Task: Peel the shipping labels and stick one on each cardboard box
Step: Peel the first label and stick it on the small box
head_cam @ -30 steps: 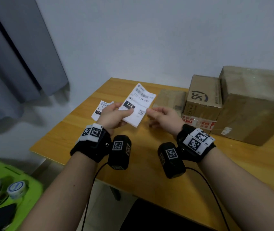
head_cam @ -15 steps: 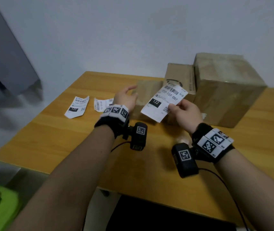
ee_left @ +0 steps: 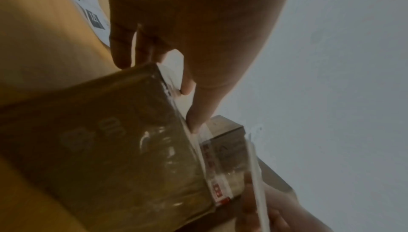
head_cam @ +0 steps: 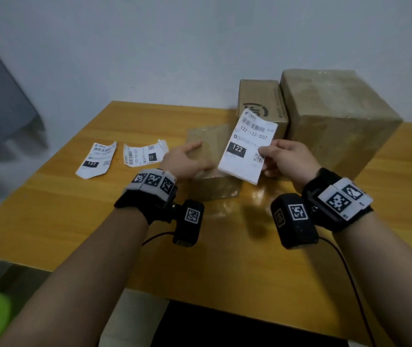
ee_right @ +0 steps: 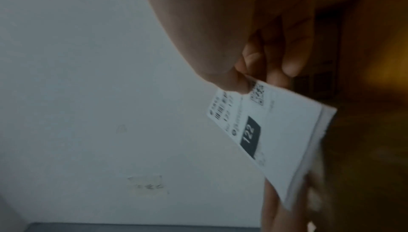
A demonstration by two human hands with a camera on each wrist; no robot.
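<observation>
Overhead, the right hand [head_cam: 287, 159] pinched a shipping label [head_cam: 246, 149] above the small box [head_cam: 210, 156], which the left hand [head_cam: 187, 160] steadied on the table [head_cam: 225, 259]; two more labels [head_cam: 97, 159] lay left. From the left wrist, fingers [ee_left: 198, 113] gripped the taped box's edge. From the right wrist, thumb and fingers [ee_right: 289, 64] nipped the label's corner; so slight a hold might let it sag and stick crooked.
</observation>
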